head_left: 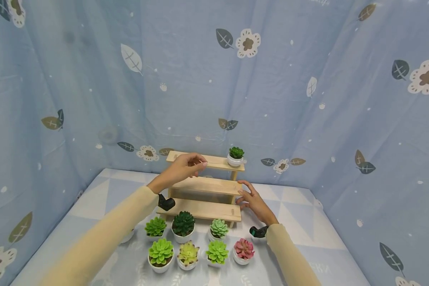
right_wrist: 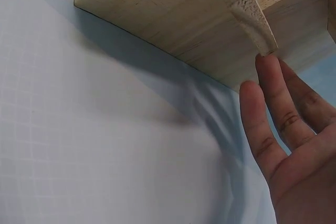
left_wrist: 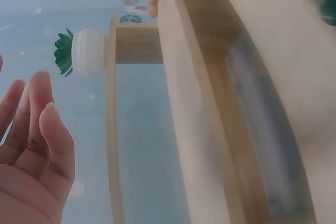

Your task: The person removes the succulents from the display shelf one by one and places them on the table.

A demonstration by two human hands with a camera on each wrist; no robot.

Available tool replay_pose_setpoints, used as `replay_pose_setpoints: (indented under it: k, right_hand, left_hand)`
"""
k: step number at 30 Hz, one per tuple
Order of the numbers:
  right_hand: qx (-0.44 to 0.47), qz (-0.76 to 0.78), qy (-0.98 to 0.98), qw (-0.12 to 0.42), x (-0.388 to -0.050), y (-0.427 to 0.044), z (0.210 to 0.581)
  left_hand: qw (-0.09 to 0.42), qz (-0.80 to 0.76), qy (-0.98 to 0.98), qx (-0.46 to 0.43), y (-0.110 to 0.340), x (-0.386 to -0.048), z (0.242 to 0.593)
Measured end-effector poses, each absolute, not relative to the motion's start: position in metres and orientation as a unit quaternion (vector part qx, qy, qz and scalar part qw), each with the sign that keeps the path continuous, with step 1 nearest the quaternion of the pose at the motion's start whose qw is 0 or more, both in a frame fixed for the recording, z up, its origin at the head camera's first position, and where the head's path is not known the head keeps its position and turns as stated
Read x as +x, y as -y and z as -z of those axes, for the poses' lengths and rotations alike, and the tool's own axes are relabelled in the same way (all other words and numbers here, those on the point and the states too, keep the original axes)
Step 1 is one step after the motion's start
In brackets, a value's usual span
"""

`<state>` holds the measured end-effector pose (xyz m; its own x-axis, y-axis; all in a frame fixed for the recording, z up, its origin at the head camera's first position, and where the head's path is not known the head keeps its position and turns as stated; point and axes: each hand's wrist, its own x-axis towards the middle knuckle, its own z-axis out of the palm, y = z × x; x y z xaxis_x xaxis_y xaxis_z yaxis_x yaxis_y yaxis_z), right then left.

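A three-tier wooden shelf stand (head_left: 200, 208) stands at the back of the table. My left hand (head_left: 190, 165) hovers before its top tier, fingers loosely bent, holding nothing. In the left wrist view this hand (left_wrist: 34, 156) is apart from the boards. At the stand's right end, my right hand (head_left: 254, 201) grips the end of the middle tier, with fingers above and below the board. The right wrist view shows the fingertips (right_wrist: 269, 64) against the wood; the thumb is hidden there. A dark green succulent in a white pot (head_left: 235, 156) sits on the top tier's right end.
Several potted succulents stand on the table before the stand, among them a dark green one (head_left: 183, 224), a bright green one (head_left: 161, 253) and a pink one (head_left: 244, 249). My left sleeve partly covers another white pot (head_left: 128, 237). A patterned blue curtain (head_left: 186, 91) surrounds the table.
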<state>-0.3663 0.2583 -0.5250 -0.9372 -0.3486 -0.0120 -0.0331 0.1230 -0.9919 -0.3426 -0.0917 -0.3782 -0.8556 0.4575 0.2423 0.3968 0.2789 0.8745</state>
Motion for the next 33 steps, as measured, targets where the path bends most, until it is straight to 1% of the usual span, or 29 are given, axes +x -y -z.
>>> replay_pose_setpoints:
  k: [14,22,26,33]
  right_hand:
    - [-0.130,0.653,-0.735,0.124,-0.367,-0.261,0.527]
    - [-0.135,0.656,-0.731,0.133,-0.367,-0.257,0.526]
    - [-0.135,0.660,-0.728,0.128,-0.367,-0.258,0.528]
    - [-0.137,0.664,-0.723,0.131,-0.365,-0.258,0.530]
  left_hand:
    - [0.009,-0.560,-0.791,0.246,0.044,-0.380,0.391]
    - [-0.009,-0.566,-0.784,0.256,0.033,-0.393,0.390]
    - [-0.019,-0.564,-0.784,0.258,0.029,-0.400,0.387]
    - [-0.042,-0.547,-0.803,0.234,0.018,-0.412,0.390]
